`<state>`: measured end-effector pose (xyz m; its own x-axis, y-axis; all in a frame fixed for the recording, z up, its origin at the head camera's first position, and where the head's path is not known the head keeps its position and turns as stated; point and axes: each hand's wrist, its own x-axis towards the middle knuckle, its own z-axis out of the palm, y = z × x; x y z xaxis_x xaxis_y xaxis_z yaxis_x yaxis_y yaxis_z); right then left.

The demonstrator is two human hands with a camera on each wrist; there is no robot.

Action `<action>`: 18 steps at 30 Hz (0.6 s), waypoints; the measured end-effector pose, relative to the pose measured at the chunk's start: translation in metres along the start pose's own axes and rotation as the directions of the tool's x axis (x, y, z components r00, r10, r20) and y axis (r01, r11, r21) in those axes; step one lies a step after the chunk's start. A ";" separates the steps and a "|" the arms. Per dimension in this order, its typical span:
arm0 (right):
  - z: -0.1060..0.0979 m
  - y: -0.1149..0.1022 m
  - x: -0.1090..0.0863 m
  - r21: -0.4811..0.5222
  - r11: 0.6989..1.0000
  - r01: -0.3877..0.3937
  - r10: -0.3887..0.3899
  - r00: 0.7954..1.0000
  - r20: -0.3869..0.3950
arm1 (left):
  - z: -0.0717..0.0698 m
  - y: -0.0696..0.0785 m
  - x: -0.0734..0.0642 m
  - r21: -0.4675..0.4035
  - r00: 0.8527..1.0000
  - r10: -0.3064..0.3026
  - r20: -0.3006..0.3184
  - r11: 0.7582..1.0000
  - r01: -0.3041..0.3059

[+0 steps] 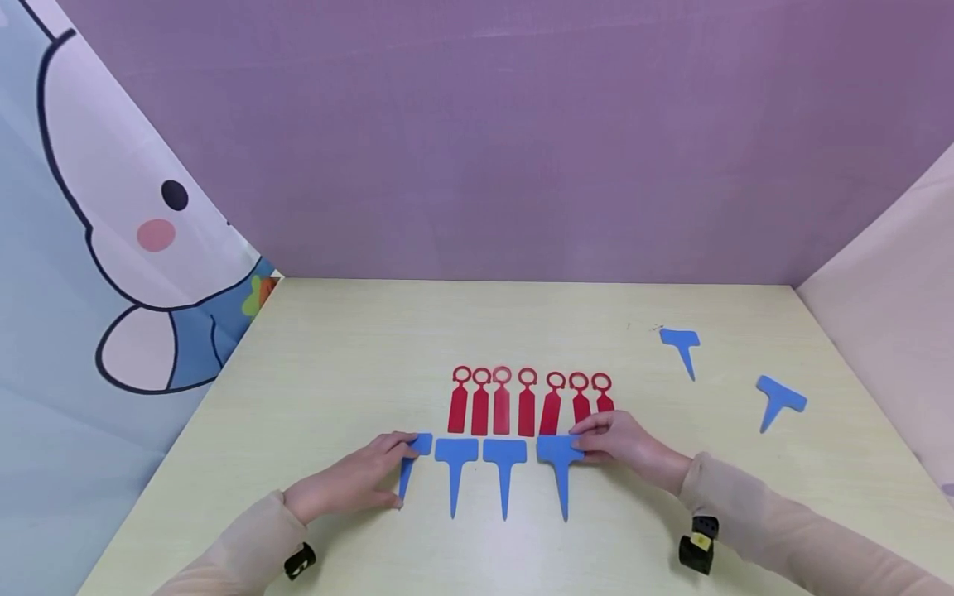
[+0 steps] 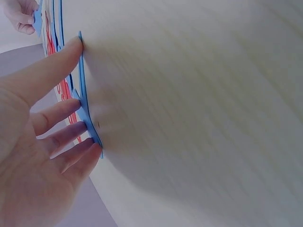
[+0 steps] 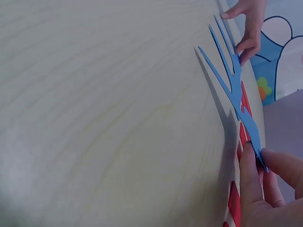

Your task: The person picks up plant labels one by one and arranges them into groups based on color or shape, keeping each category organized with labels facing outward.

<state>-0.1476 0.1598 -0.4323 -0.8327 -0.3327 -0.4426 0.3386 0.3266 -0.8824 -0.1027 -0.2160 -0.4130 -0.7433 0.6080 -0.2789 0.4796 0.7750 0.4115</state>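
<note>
My left hand (image 1: 356, 478) touches the leftmost blue T-shaped plant label (image 1: 421, 444), with the thumb by its pointed end and the fingers along its head. In the left wrist view, that label (image 2: 83, 90) lies at the fingertips. My right hand (image 1: 628, 447) pinches another blue plant label (image 1: 559, 451) by the right end of its head. The right wrist view shows this label (image 3: 251, 127) tilted up, its point off the table. Two more blue labels (image 1: 456, 451) (image 1: 504, 451) lie between the hands, points toward me.
Just behind the blue labels runs a row of several red ring-topped tags (image 1: 502, 410), the right ones partly covered by my right hand. Two stray blue labels (image 1: 681, 341) (image 1: 778, 394) lie farther right on the pale wooden table (image 1: 335, 348). A purple backdrop (image 1: 522, 165) stands behind.
</note>
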 end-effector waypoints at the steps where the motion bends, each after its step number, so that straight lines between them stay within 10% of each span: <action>1: 0.001 0.000 0.000 -0.010 1.000 -0.001 0.001 1.000 -0.004 | 0.000 0.000 0.000 -0.001 1.000 -0.002 0.001 1.000 0.002; 18: 0.014 0.002 0.003 -0.107 0.994 0.015 -0.025 0.995 -0.098 | -0.001 0.001 0.001 -0.003 1.000 -0.004 0.003 1.000 0.004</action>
<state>-0.1434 0.1467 -0.4376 -0.8799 -0.2526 -0.4025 0.2775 0.4144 -0.8668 -0.1034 -0.2151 -0.4122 -0.7438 0.6056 -0.2828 0.4756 0.7768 0.4128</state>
